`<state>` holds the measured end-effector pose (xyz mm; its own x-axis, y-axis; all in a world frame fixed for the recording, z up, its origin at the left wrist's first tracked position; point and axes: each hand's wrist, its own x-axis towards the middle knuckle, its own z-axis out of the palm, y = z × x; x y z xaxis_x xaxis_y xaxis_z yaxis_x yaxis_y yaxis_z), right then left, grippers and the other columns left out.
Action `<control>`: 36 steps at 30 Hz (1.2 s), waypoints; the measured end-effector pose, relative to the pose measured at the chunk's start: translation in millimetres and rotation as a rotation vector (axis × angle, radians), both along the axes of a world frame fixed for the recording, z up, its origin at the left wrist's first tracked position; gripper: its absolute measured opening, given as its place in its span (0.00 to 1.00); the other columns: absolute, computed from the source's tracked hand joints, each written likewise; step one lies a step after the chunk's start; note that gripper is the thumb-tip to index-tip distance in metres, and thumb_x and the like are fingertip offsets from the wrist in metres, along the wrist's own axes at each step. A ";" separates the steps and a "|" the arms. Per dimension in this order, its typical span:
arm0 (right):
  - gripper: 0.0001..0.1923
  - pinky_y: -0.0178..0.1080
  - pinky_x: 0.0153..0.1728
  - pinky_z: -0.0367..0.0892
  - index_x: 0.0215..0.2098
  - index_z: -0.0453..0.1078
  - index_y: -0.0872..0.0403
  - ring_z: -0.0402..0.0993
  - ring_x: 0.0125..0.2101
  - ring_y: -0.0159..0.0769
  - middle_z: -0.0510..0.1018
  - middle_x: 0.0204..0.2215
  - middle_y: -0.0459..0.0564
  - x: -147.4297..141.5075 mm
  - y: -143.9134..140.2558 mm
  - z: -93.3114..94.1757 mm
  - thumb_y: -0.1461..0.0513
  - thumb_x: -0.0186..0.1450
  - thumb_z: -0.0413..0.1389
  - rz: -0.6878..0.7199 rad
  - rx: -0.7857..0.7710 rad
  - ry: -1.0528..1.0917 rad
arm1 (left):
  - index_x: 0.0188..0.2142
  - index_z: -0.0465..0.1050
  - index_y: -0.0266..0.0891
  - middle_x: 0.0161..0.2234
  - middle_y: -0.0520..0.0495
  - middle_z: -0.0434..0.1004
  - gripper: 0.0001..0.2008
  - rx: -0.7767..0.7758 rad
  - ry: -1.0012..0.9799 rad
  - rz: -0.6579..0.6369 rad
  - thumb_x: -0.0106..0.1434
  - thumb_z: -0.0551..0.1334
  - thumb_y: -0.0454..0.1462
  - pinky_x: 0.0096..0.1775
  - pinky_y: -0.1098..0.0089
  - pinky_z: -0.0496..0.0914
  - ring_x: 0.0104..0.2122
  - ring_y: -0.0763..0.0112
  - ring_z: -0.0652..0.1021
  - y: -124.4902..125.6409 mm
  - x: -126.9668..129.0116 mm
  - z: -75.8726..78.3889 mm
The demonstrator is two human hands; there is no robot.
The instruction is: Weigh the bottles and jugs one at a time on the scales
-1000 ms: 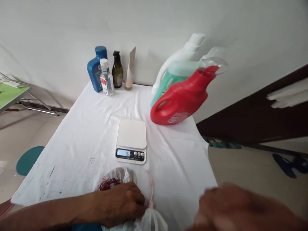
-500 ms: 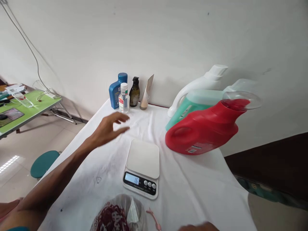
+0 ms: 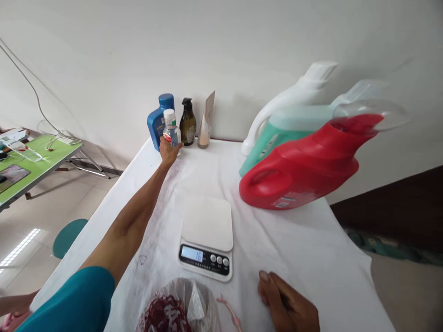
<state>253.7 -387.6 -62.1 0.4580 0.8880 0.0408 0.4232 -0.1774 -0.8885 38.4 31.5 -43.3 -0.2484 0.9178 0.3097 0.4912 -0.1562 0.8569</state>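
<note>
Behind the digital kitchen scale (image 3: 207,226), bare white cloth (image 3: 211,175) leaves a passage up to the pump bottle (image 3: 188,125). The red detergent jug (image 3: 299,168) blocks the scale's far right, the plastic bag (image 3: 178,306) its near side; the left forearm (image 3: 147,198) crosses its left.

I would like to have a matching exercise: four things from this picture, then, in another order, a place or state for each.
Things:
1. left hand
2. right hand
3. scale
4. red jug

Places, states:
A. showing 16
B. in front of the green jug
C. curled, holding nothing visible
D. at the clear bottle

Pairs: 1-D, 2-C, 3-A, 4-B
</note>
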 end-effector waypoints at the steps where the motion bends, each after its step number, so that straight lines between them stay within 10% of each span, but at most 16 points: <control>1: 0.31 0.32 0.22 0.66 0.19 0.65 0.51 0.66 0.19 0.33 0.67 0.17 0.44 0.7 2.2 -0.5 0.41 0.71 0.58 -0.026 -0.027 0.054 | 0.37 0.66 0.35 0.44 0.44 0.78 0.16 0.009 0.009 -0.012 0.71 0.64 0.46 0.53 0.66 0.67 0.55 0.69 0.77 4.1 -1.5 -1.0; 8: 0.29 0.32 0.22 0.64 0.22 0.72 0.52 0.64 0.19 0.31 0.71 0.19 0.45 5.5 8.7 -6.9 0.41 0.70 0.59 -0.067 -0.115 0.212 | 0.45 0.71 0.39 0.47 0.47 0.83 0.26 0.026 0.091 -0.016 0.52 0.79 0.41 0.51 0.61 0.73 0.49 0.60 0.81 -24.2 -21.9 12.5; 15: 0.31 0.33 0.21 0.67 0.23 0.74 0.52 0.66 0.19 0.32 0.74 0.19 0.46 9.6 8.6 -14.2 0.38 0.70 0.57 -0.019 -0.116 0.146 | 0.44 0.77 0.38 0.41 0.46 0.86 0.26 0.004 0.132 -0.476 0.50 0.79 0.47 0.46 0.58 0.79 0.42 0.59 0.84 -163.1 -34.3 66.0; 20: 0.31 0.32 0.23 0.69 0.24 0.74 0.52 0.68 0.20 0.32 0.75 0.20 0.47 9.6 7.4 -17.5 0.38 0.70 0.57 -0.021 -0.118 0.124 | 0.46 0.77 0.37 0.40 0.45 0.86 0.29 -0.068 0.110 -0.681 0.49 0.80 0.49 0.40 0.60 0.80 0.39 0.58 0.84 -229.6 -19.2 61.2; 31: 0.25 0.35 0.27 0.71 0.26 0.73 0.51 0.71 0.22 0.32 0.76 0.23 0.46 4.4 3.9 -8.3 0.43 0.71 0.58 0.058 -0.052 0.085 | 0.55 0.73 0.36 0.45 0.41 0.83 0.37 -0.043 0.157 -0.718 0.51 0.80 0.49 0.46 0.54 0.80 0.43 0.55 0.83 -237.0 2.5 16.4; 36: 0.16 0.38 0.32 0.76 0.53 0.77 0.49 0.78 0.30 0.37 0.83 0.40 0.51 17.3 -28.0 7.9 0.52 0.72 0.60 0.342 0.003 -0.247 | 0.72 0.58 0.43 0.67 0.31 0.68 0.54 -0.001 0.326 -0.819 0.52 0.79 0.55 0.56 0.46 0.78 0.60 0.45 0.77 -246.1 -38.6 33.1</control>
<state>271.0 -415.5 -54.2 0.1131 0.9869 0.1151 0.6574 0.0125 -0.7534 -0.2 -214.6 -10.2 0.5887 0.7688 0.2498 0.4453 -0.5663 0.6936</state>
